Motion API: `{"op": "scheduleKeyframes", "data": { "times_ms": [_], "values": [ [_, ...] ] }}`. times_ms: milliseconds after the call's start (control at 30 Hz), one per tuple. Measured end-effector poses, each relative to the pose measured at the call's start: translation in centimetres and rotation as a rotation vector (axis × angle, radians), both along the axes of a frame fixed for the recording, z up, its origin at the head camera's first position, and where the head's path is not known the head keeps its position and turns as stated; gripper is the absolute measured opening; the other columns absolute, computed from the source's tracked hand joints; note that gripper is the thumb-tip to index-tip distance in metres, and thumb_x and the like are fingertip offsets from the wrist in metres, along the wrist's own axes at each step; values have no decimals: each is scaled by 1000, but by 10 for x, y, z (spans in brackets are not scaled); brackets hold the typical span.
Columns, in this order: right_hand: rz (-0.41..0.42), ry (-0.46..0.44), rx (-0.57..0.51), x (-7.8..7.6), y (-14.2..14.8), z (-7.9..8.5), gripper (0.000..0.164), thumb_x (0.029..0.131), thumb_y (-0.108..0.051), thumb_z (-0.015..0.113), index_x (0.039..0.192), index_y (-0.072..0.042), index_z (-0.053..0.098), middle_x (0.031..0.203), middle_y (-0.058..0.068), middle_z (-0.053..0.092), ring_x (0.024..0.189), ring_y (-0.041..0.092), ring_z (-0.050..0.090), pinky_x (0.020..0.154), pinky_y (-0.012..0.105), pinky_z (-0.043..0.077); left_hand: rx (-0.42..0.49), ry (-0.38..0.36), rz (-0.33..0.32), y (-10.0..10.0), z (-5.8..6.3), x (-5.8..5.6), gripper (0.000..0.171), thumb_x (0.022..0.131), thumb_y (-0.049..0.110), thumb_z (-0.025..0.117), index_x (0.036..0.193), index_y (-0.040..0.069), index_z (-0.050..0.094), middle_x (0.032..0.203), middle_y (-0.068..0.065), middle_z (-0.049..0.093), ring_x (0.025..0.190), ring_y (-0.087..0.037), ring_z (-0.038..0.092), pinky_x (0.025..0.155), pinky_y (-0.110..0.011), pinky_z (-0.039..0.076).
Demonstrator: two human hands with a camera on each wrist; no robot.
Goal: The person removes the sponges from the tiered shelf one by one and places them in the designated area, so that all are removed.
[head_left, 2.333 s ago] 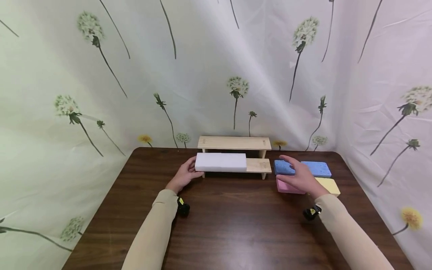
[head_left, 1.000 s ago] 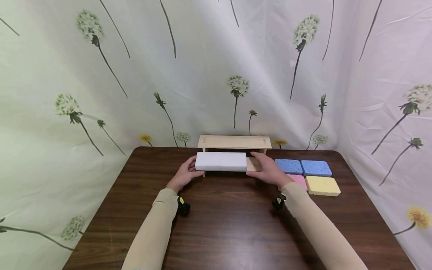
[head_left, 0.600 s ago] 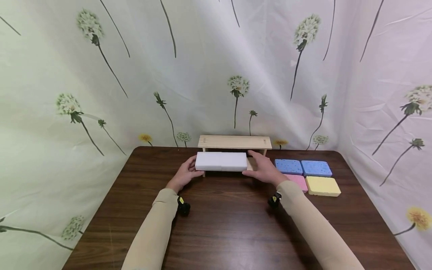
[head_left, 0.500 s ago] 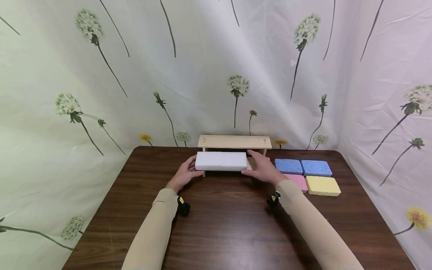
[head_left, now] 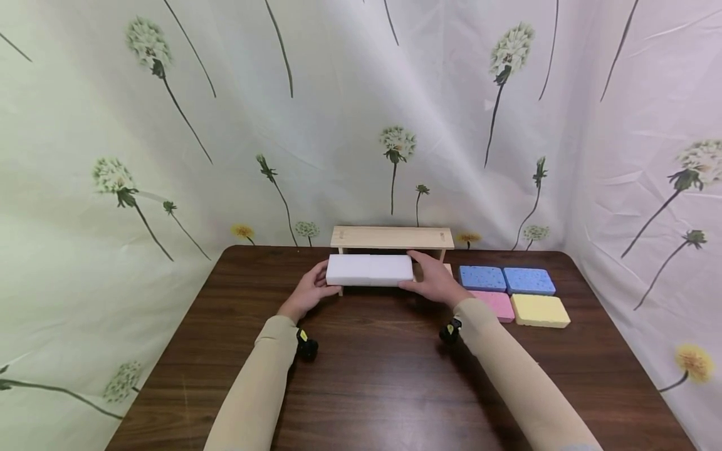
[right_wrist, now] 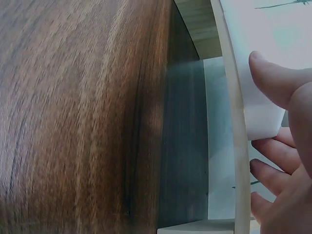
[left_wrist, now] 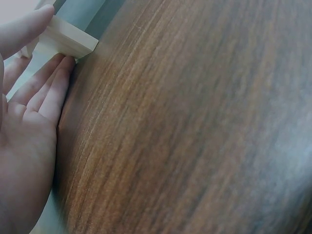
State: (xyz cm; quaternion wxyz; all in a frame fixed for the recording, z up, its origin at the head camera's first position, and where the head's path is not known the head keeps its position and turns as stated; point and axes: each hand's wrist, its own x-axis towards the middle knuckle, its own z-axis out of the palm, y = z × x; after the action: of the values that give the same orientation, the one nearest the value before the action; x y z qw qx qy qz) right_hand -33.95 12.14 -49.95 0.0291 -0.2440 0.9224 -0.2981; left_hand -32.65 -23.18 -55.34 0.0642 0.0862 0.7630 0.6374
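Two smooth white sponges [head_left: 369,269] lie end to end on a low wooden stand [head_left: 448,268], with a faint seam between them. My left hand [head_left: 307,289] holds the left end, thumb in front and fingers at the side and back. In the left wrist view that hand's fingers [left_wrist: 51,90] reach close to a pale wooden leg [left_wrist: 70,36]. My right hand [head_left: 433,282] grips the right end, thumb in front and fingers behind. The right wrist view shows its thumb [right_wrist: 273,80] on the white sponge [right_wrist: 261,117], its fingers bent round the end.
Behind stands a taller wooden stand [head_left: 392,237], close to the flower-printed curtain [head_left: 338,125]. Right of the stands, two blue sponges [head_left: 529,281], a pink sponge [head_left: 496,307] and a yellow sponge [head_left: 540,311] lie on the dark wooden table [head_left: 366,376].
My right hand has moved left from over the coloured sponges to the right end of the white sponges. My left hand has stayed at their left end.
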Motion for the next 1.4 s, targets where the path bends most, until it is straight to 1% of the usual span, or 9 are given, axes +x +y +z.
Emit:
{"op": "scheduleKeyframes", "data": {
  "times_ms": [167, 300, 567, 667, 800, 900, 1100, 1367, 1400],
  "values": [
    [-19, 8, -13, 1, 0, -2, 90, 93, -45, 80, 160, -2, 39, 162, 20, 45, 149, 38, 42, 121, 56, 36, -3, 11, 9, 1, -1, -1, 81, 93, -3, 75, 162, 0, 32, 156, -28, 48, 141, -40, 50, 118, -47, 40],
    [-34, 14, -10, 1, 1, -5, 89, 93, -48, 79, 160, -4, 39, 162, 19, 45, 149, 38, 42, 121, 56, 36, -1, 18, 3, 1, -1, -1, 81, 93, -3, 75, 162, 0, 32, 155, -29, 48, 141, -41, 50, 117, -47, 42],
    [-44, 32, -30, 5, 6, -6, 88, 93, -50, 79, 160, -6, 42, 161, 18, 47, 148, 37, 43, 120, 57, 38, 12, -19, -6, 1, 1, -2, 85, 93, -4, 74, 164, 0, 28, 159, -29, 43, 145, -42, 45, 121, -51, 36],
    [-46, 38, -42, 7, 9, -5, 87, 92, -48, 80, 159, -6, 43, 160, 18, 47, 148, 37, 44, 119, 57, 38, 8, -25, -16, 1, 7, -1, 83, 93, -6, 74, 163, -3, 29, 158, -31, 44, 144, -43, 46, 120, -51, 38],
    [-43, 48, -53, 9, 11, -3, 86, 92, -45, 82, 158, -5, 43, 159, 19, 48, 147, 38, 45, 118, 57, 40, 1, -22, -27, 3, 21, 7, 80, 93, -8, 73, 161, -6, 31, 156, -32, 46, 142, -43, 48, 118, -50, 40],
    [-41, 60, -56, 11, 14, -2, 85, 92, -43, 82, 157, -4, 44, 158, 19, 50, 146, 38, 46, 118, 56, 40, 2, -12, -29, 4, 27, 12, 79, 93, -8, 73, 160, -6, 31, 155, -32, 46, 142, -44, 48, 118, -50, 41],
    [-46, 61, -65, 17, 20, 1, 85, 91, -43, 84, 156, -4, 46, 156, 19, 52, 145, 38, 48, 117, 57, 41, 19, -10, -30, 3, 27, 12, 80, 92, -9, 73, 160, -6, 32, 154, -32, 47, 141, -44, 49, 117, -48, 41],
    [-47, 49, -90, 24, 31, 3, 87, 90, -43, 85, 156, -3, 46, 155, 18, 53, 143, 38, 49, 115, 59, 42, 7, -13, -30, 3, 28, 12, 81, 92, -6, 75, 161, -5, 32, 155, -32, 47, 142, -44, 48, 118, -50, 40],
    [-52, 46, -90, 25, 33, 2, 87, 90, -44, 85, 157, -4, 46, 156, 18, 52, 143, 38, 49, 115, 59, 42, 5, -16, -29, 3, 26, 11, 81, 91, -6, 75, 160, -6, 32, 155, -32, 47, 142, -44, 48, 119, -51, 40]
  ]
}}
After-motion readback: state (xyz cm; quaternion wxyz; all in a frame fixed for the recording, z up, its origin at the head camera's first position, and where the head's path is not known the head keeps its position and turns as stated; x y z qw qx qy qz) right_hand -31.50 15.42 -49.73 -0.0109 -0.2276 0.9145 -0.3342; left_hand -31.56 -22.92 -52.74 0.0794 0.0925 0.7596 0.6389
